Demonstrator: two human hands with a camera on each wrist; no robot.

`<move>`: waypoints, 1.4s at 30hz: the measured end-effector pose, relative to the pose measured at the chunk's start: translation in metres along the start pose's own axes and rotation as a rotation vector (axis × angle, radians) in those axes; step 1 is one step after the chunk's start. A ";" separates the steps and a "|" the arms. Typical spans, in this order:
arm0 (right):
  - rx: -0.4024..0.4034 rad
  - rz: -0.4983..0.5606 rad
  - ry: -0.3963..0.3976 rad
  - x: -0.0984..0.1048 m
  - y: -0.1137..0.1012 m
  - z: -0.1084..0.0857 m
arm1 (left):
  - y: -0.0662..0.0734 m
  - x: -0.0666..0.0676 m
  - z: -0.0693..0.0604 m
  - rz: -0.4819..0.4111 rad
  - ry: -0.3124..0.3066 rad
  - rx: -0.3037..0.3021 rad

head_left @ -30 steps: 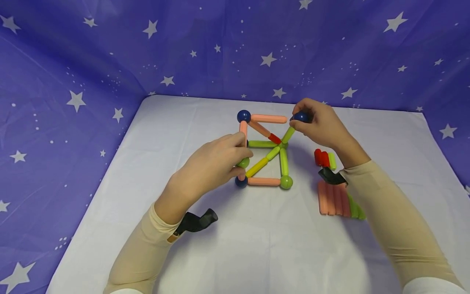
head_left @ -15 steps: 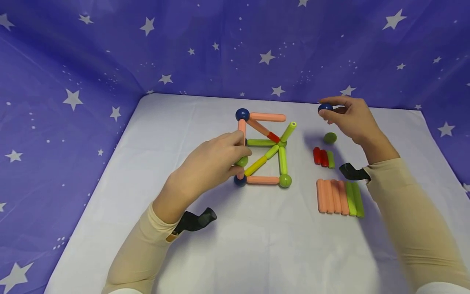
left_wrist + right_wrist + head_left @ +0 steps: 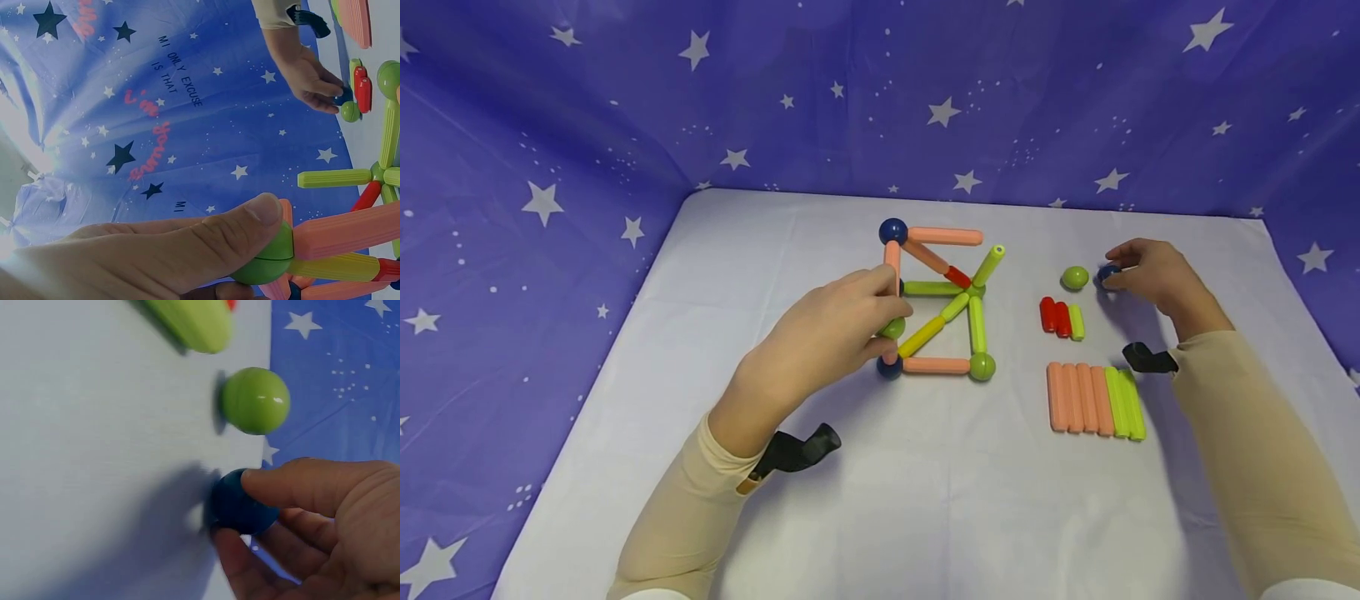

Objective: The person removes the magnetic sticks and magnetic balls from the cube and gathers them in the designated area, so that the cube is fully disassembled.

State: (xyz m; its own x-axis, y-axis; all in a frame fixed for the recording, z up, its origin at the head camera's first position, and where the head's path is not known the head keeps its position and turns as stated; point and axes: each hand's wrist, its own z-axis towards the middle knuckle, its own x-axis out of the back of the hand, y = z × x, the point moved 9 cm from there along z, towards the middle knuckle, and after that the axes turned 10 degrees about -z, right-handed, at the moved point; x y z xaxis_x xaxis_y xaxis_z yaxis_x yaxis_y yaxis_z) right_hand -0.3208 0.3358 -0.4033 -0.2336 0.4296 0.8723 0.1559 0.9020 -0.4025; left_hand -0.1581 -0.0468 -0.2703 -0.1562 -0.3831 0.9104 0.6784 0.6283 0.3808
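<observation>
My left hand [image 3: 827, 337] pinches a green ball [image 3: 265, 262] of a frame built from rods and balls. Pink, yellow, red and green rods run out from that ball and its neighbours. A green rod [image 3: 988, 267] slants up from the frame with its tip bare, near the end of a pink rod [image 3: 946, 237]. At the back right, my right hand [image 3: 1163, 282] holds a dark blue ball [image 3: 240, 503] between thumb and fingers, at the tabletop. A loose green ball [image 3: 255, 401] sits beside it, apart.
Short red rods [image 3: 1056, 318] and a short green rod [image 3: 1077, 322] lie in front of the loose green ball. Closer to me, several long pink rods [image 3: 1080, 398] and green rods [image 3: 1125, 404] lie side by side. A starry blue cloth [image 3: 820, 100] rises behind the white table.
My right hand has carried the blue ball off the tip of the slanting green rod, rightward and down beside the loose green ball. The left hand keeps its hold on the frame.
</observation>
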 end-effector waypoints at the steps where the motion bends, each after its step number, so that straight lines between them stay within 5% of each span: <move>1: 0.007 -0.011 -0.010 -0.002 0.001 0.000 | 0.000 0.000 0.000 -0.001 0.001 -0.002; 20: 0.061 -0.077 -0.010 0.000 -0.012 -0.012 | 0.000 -0.001 0.002 -0.011 0.001 -0.001; 26: 0.236 -0.042 0.077 0.012 -0.074 -0.034 | 0.000 -0.001 0.001 -0.006 0.003 -0.005; 33: 0.499 0.052 -0.026 -0.007 -0.165 -0.062 | 0.000 0.000 0.000 -0.016 0.005 0.003; 38: 0.509 0.038 0.002 -0.020 -0.181 -0.067 | 0.000 0.000 0.001 -0.013 0.002 0.001; 42: 0.529 -0.141 0.082 -0.022 -0.181 -0.071 | 0.000 0.000 0.001 -0.007 0.005 -0.001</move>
State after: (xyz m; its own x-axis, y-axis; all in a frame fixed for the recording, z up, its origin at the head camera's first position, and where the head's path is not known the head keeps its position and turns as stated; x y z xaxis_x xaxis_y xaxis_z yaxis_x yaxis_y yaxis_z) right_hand -0.2762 0.1602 -0.3298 -0.1381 0.3173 0.9382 -0.3796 0.8580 -0.3461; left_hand -0.1588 -0.0463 -0.2704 -0.1574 -0.3905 0.9071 0.6783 0.6248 0.3866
